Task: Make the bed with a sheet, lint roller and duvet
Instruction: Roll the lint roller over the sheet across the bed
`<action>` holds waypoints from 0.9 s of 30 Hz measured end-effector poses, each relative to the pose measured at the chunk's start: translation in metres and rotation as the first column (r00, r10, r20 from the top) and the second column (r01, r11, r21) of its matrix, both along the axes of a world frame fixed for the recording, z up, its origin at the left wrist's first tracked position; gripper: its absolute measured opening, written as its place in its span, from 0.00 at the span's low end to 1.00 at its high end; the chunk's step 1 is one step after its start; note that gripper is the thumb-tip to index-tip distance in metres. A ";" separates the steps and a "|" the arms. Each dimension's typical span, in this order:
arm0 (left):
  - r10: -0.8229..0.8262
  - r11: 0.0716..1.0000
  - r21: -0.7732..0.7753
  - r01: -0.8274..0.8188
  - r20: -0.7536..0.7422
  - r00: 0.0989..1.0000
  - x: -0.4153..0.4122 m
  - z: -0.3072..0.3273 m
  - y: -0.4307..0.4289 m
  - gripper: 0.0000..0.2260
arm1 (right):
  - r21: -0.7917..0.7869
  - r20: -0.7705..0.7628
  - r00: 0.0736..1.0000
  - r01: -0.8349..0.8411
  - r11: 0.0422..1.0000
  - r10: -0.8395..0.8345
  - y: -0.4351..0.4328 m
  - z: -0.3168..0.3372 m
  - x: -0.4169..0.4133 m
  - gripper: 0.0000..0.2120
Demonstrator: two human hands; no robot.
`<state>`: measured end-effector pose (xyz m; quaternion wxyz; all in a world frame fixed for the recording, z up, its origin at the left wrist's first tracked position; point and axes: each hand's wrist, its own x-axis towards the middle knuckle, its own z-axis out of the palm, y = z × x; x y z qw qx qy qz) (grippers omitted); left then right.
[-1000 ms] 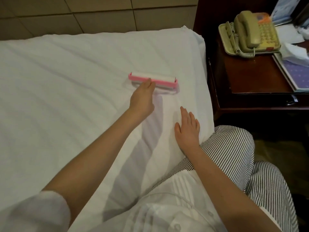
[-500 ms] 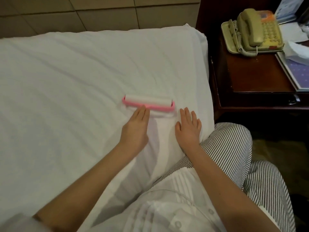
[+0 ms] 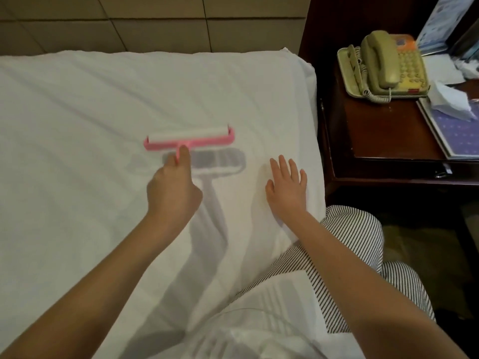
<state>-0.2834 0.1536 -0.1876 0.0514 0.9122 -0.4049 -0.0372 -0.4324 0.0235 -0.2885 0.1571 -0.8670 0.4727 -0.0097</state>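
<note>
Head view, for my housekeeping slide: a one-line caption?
Left hand holds a pink lint roller over the white sheet; right hand lies flat on it.

Dim warm light, soft shadows, slight blur

1. The lint roller (image 3: 190, 137) hangs over the sheet (image 3: 90, 112), just ahead of the left hand (image 3: 172, 193).
2. The right hand (image 3: 286, 189) lies on the sheet, right of the lint roller.
3. A nightstand (image 3: 375, 130) stands right of the sheet, a telephone (image 3: 383, 66) on it.
</note>
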 end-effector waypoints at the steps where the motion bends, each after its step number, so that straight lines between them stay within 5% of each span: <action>1: -0.003 0.997 0.071 0.005 -0.027 1.000 0.005 -0.010 0.000 0.32 | -0.016 -0.011 1.000 -0.017 1.000 0.016 -0.007 0.002 0.005 0.25; 5: -0.069 0.981 0.173 0.083 -0.089 0.994 0.034 -0.041 -0.033 0.35 | 0.008 -0.047 0.996 -0.079 0.997 0.079 -0.023 0.006 0.029 0.25; 12: -0.082 0.997 -0.016 0.080 -0.185 0.979 0.120 -0.028 -0.140 0.29 | 0.072 -0.041 0.988 -0.143 0.987 0.146 -0.038 -0.006 0.060 0.24; 21: -0.128 0.975 0.143 0.169 -0.261 0.957 0.030 -0.034 0.004 0.36 | -0.013 0.034 0.991 -0.127 0.992 0.128 -0.033 -0.028 0.057 0.35; 27: -0.129 0.984 0.091 0.152 -0.219 0.967 0.087 -0.041 -0.098 0.33 | -0.018 0.036 0.991 -0.129 0.991 0.130 -0.032 -0.029 0.056 0.35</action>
